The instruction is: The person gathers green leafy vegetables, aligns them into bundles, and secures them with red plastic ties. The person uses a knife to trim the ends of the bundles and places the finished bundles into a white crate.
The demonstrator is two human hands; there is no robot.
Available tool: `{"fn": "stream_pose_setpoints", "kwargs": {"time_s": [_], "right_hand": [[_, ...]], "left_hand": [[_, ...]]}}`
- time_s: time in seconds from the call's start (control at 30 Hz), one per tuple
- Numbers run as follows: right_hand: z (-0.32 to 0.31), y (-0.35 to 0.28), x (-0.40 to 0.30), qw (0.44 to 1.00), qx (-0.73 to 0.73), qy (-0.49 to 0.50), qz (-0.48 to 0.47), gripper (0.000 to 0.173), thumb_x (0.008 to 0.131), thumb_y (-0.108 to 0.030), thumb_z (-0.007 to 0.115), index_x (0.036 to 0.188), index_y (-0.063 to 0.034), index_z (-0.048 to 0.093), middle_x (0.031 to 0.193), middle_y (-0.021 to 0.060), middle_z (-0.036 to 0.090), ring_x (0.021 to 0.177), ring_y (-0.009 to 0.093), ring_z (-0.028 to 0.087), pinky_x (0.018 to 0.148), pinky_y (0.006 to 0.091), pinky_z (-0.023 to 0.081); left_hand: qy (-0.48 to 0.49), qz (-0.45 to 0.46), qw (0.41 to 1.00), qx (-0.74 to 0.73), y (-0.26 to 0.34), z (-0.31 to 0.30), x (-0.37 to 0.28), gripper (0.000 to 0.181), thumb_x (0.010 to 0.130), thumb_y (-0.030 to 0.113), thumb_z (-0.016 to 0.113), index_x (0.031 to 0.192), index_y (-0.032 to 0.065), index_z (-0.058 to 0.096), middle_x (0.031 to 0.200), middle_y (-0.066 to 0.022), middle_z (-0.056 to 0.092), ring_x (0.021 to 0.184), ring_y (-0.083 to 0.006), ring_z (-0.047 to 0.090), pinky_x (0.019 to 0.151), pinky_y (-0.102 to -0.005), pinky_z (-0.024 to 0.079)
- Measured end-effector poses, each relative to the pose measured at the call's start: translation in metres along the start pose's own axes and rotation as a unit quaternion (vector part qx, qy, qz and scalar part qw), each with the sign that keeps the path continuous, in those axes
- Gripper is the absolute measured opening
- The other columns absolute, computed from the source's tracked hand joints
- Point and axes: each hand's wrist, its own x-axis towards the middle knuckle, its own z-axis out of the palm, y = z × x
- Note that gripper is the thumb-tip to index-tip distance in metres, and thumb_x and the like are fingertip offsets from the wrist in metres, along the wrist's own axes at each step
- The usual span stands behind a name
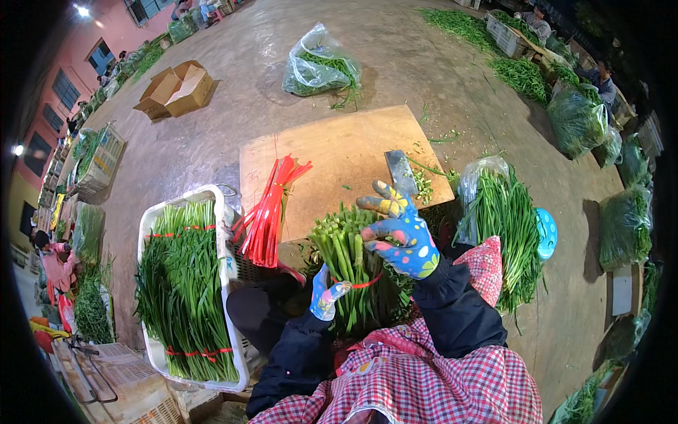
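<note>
My left hand (pixel 327 294), in a blue patterned glove, grips a bunch of green stalks (pixel 347 249) by its red tie. The bunch stands with its cut ends up in front of me. My right hand (pixel 394 228), in a matching glove with soiled fingertips, is spread at the bunch's upper right, fingers apart; whether it touches the stalks I cannot tell. Just beyond lies a wooden board (pixel 339 148) with a bundle of red ties (pixel 273 212) on its left and a metal blade (pixel 401 170) beside cut scraps on its right.
A white plastic crate (pixel 228 297) of tied green bunches stands at my left. Loose leafy greens (pixel 506 228) lie at my right by a blue stool (pixel 545 233). Farther off are a cardboard box (pixel 177 90), a plastic bag of greens (pixel 320 66) and people among more bags.
</note>
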Motion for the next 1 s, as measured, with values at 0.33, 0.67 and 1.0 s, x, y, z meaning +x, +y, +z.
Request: {"fn": "stream_pose_setpoints", "kwargs": {"time_s": [0.33,0.67,1.0], "right_hand": [[-0.003,0.002,-0.018,0.97,0.161,0.145,0.113,0.061,0.069,-0.026,0.071,0.12,-0.0033,0.047,0.129,0.0142,0.041,0.12,0.027,0.039,0.098,0.0365,0.032],[0.022,-0.012,-0.016,0.993,-0.108,-0.006,0.048,0.043,0.064,-0.002,0.061,0.106,-0.0047,0.054,0.116,0.0168,0.049,0.113,0.035,0.043,0.093,0.0399,0.036],[0.036,0.035,-0.017,0.893,0.236,0.331,0.195,0.022,0.084,-0.006,0.049,0.105,-0.0003,0.053,0.082,0.0075,0.059,0.074,0.018,0.059,0.067,0.0291,0.048]], "left_hand": [[0.039,0.175,0.948,0.264,-0.006,0.004,0.004,0.08,0.063,0.017,0.078,0.127,-0.0048,0.035,0.116,-0.0131,0.054,0.103,-0.0205,0.055,0.09,-0.0323,0.042],[0.1,0.173,0.921,0.334,-0.003,0.024,-0.007,0.083,0.059,0.012,0.079,0.128,-0.0034,0.035,0.113,-0.0163,0.056,0.104,-0.0211,0.055,0.088,-0.0312,0.043],[0.107,0.139,0.911,0.372,-0.008,0.03,-0.015,0.082,0.058,0.011,0.08,0.126,-0.0033,0.036,0.114,-0.0163,0.055,0.103,-0.0216,0.055,0.089,-0.0309,0.043]]}}
